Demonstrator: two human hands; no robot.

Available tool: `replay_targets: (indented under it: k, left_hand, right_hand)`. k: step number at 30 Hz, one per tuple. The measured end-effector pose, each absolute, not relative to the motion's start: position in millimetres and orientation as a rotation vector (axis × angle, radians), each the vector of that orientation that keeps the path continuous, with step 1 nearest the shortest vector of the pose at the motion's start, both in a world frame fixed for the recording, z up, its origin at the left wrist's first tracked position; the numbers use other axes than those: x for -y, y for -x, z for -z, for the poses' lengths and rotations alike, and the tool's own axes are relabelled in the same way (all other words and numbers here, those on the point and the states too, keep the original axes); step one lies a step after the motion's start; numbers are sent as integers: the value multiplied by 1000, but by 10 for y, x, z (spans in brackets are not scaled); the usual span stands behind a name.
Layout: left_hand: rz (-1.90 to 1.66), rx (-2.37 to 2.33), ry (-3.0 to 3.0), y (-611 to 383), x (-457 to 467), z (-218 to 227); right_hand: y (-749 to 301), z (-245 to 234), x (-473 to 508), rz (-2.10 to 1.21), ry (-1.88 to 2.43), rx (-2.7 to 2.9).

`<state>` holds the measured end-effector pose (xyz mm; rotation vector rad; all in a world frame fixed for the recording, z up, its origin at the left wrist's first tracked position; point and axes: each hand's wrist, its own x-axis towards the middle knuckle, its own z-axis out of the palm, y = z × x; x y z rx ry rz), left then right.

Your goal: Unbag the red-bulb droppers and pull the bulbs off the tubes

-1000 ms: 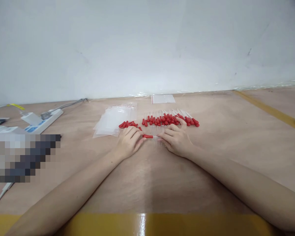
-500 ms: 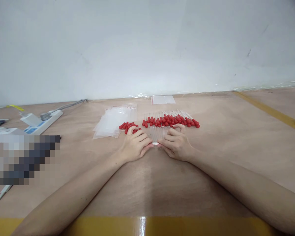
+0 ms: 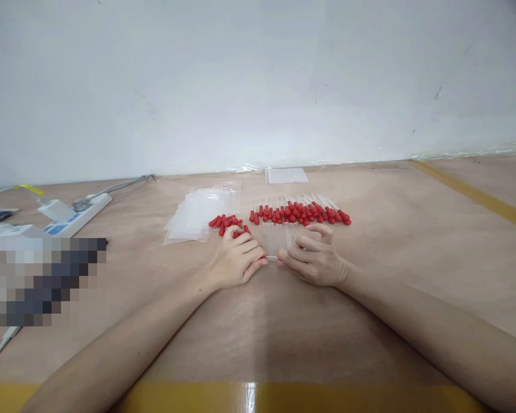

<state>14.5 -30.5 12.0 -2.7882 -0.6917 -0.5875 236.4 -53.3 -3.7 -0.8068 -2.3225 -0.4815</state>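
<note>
- While both forearms reach in from the near side, the left hand (image 3: pixel 241 261) and the right hand (image 3: pixel 313 258) face each other low over the surface (image 3: pixel 258 338)
- Between them runs a thin clear tube (image 3: pixel 272 258), lying left to right; the fingers of each hand are bent and appear to pinch one end, probably so that it stays level, though the fingertips partly hide the hold
- Just beyond lies a row of clear tubes (image 3: pixel 276 238), side by side and pointing far, its right part behind the right hand; such order likely keeps single tubes easy to reach
- Loose red bulbs (image 3: pixel 217 220) lie by the left hand, seemingly placed within its short reach
- Farther off, red-capped droppers (image 3: pixel 303 212) lie massed with caps toward the near side and stems away, perhaps to keep the slim ends untouched
- Clear bags (image 3: pixel 200 211) overlap left of the bulbs, and a single bag (image 3: pixel 286 175) lies near the wall (image 3: pixel 258 86), which bounds the far side
- Sideways room is wider on the right; a power strip (image 3: pixel 90 206) with chargers limits the left, and a yellow band (image 3: pixel 189 398) crosses the near side
</note>
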Motion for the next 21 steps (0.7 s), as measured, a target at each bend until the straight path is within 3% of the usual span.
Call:
replay_targets:
  k: [8, 17, 21]
  left_hand:
    - [563, 758, 2880, -102, 342, -139]
    - [620, 745, 2912, -98, 392, -107]
    - [760, 964, 2912, 58, 344, -97]
  right_hand:
    - [-2428, 48, 547, 219, 937, 2438]
    - [-2495, 163, 555, 304, 883, 2362]
    - [-2631, 171, 545, 422, 985, 2249]
